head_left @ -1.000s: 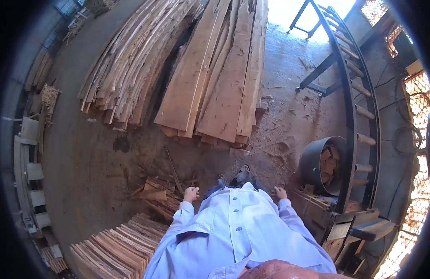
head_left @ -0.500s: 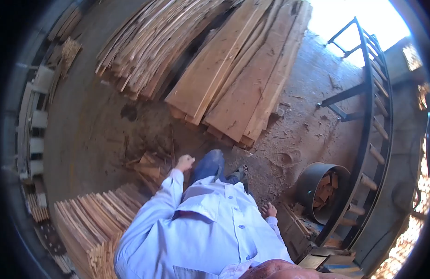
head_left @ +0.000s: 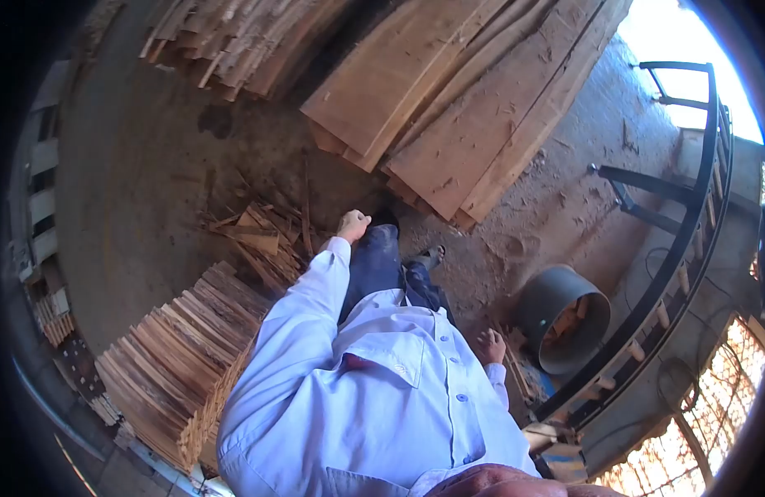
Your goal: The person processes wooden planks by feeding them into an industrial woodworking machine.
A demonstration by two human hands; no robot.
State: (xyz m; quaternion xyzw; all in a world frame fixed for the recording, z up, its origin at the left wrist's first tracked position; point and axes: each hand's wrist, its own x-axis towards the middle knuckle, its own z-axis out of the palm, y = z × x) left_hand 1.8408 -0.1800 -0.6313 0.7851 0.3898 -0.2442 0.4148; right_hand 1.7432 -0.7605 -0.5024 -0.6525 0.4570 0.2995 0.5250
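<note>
Scrap wood (head_left: 258, 236) lies in a loose heap of short offcuts and thin strips on the dusty floor (head_left: 134, 199), between a neat stack of slats (head_left: 171, 356) nearer the person and the ends of long planks (head_left: 473, 108) farther off.

The head view is the only one. It looks down over a pale blue shirt (head_left: 374, 389) with buttons. The left hand (head_left: 352, 225) is stretched forward at the end of its sleeve, curled into a loose fist with nothing in it. It is just beside the right edge of the scrap wood and above a raised knee in blue trousers (head_left: 378, 261). A shoe (head_left: 432, 255) shows a little to the right of the knee.

The right hand (head_left: 490, 346) hangs low by the person's side and holds nothing that can be seen. Its fingers look bent, but it is too small to tell whether they are closed. It is near a round grey bucket (head_left: 533, 311), which has chunks of wood inside. A dark metal frame (head_left: 680, 248) with rungs runs past the bucket on the right.
</note>
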